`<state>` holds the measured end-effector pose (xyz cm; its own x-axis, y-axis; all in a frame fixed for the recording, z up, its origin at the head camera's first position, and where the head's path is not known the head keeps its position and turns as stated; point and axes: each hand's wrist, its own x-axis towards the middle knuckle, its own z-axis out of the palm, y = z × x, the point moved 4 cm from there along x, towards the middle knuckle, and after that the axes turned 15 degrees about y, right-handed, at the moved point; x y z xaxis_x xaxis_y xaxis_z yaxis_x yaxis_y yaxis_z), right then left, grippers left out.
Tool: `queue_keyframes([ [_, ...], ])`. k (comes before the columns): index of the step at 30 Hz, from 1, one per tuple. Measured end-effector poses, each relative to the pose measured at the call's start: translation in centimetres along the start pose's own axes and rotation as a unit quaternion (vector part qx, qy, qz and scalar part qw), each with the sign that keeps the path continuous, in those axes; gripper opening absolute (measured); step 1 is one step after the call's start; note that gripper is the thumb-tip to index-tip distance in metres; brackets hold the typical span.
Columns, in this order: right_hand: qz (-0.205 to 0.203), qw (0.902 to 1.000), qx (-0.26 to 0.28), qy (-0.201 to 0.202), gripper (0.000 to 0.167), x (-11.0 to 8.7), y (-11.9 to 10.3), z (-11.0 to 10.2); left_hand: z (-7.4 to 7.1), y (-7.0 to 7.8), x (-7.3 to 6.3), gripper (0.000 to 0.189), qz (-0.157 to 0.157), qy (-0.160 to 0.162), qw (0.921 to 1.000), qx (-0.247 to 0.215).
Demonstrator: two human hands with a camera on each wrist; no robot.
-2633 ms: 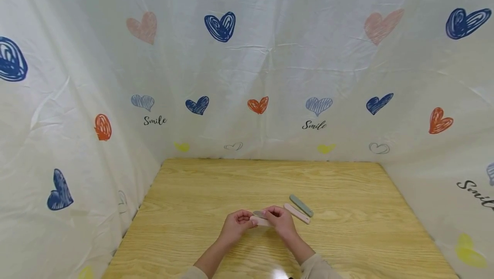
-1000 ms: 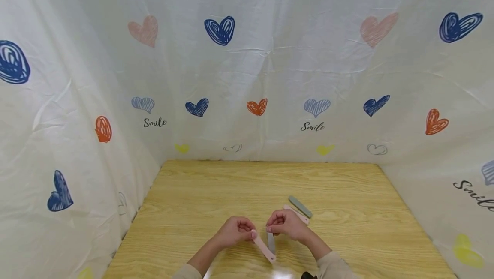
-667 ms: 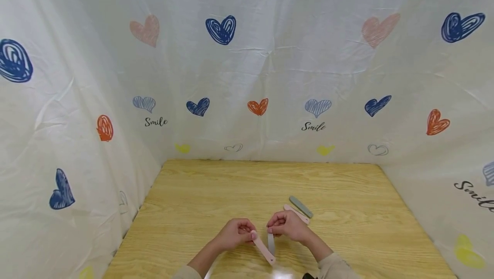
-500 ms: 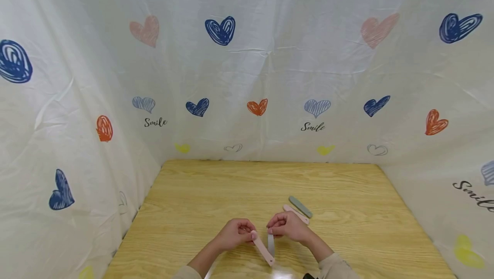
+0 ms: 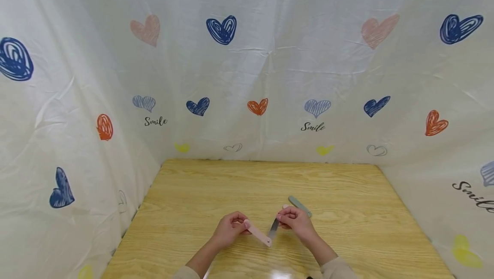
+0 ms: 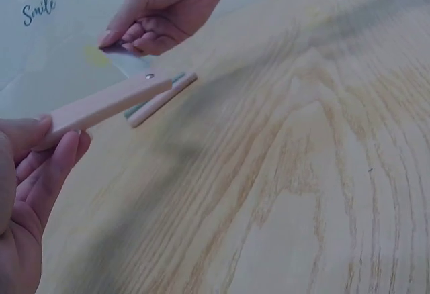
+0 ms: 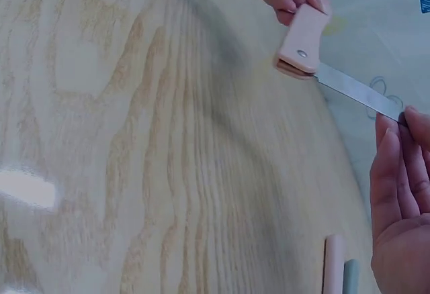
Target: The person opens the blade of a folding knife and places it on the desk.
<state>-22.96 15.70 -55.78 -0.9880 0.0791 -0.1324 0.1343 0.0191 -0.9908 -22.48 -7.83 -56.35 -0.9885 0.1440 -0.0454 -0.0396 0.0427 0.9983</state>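
Note:
My two hands hold a folding knife with a pale pink handle and a metal blade, swung out from the handle into a V. My left hand pinches the handle's far end between thumb and fingers. My right hand pinches the blade near its tip, which the fingertips hide. In the right wrist view the rivet end of the handle shows its slot, with the blade coming out of it. The knife is held above the table.
Behind my right hand lie a grey-green folded knife and a second pink one, side by side on the wooden table. White curtains printed with hearts stand around the table's back and sides.
At first the blade lay close along the handle; it has since swung out. In the last half second the V has widened, my hands moving apart and away from the body.

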Motion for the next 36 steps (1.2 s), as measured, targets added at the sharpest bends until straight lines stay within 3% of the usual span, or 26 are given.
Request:
queue_keyframes([
  [6, 0.018, 0.9948, 0.055, 0.084, 0.009, -0.1, 0.5, -0.3, -0.5, -0.3, 0.2, 0.031, -0.016, 0.074, 0.9954, -0.059],
  [9, 0.024, 0.988, 0.089, 0.124, 0.002, -0.2, 0.8, -0.3, -0.7, -0.4, 0.3, 0.03, -0.02, 0.117, 0.9899, -0.078],
  [11, 0.032, 0.9822, 0.119, 0.142, 0.006, -0.3, 1.1, -0.2, -0.9, -0.4, 0.3, 0.028, -0.024, 0.15, 0.9843, -0.09],
  [18, 0.066, 0.9567, 0.234, 0.161, 0.014, -0.7, 2.3, 0.9, -0.8, -0.9, 0.5, 0.024, -0.057, 0.237, 0.954, -0.175],
  [22, 0.079, 0.9469, 0.257, 0.176, 0.013, -1.0, 2.7, 1.6, -0.6, -1.3, 0.3, 0.022, -0.074, 0.278, 0.9362, -0.202],
  [26, 0.089, 0.9402, 0.267, 0.192, 0.01, -1.2, 2.8, 1.9, -0.5, -1.7, 0.1, 0.022, -0.078, 0.296, 0.9299, -0.204],
  [31, 0.085, 0.935, 0.281, 0.199, 0.015, -1.3, 3.2, 1.6, -0.4, -2.3, -0.1, 0.02, -0.097, 0.285, 0.9308, -0.208],
  [36, 0.087, 0.9377, 0.254, 0.22, 0.01, -1.5, 4.2, 0.9, -0.4, -3.3, -0.2, 0.025, -0.117, 0.293, 0.9295, -0.191],
])
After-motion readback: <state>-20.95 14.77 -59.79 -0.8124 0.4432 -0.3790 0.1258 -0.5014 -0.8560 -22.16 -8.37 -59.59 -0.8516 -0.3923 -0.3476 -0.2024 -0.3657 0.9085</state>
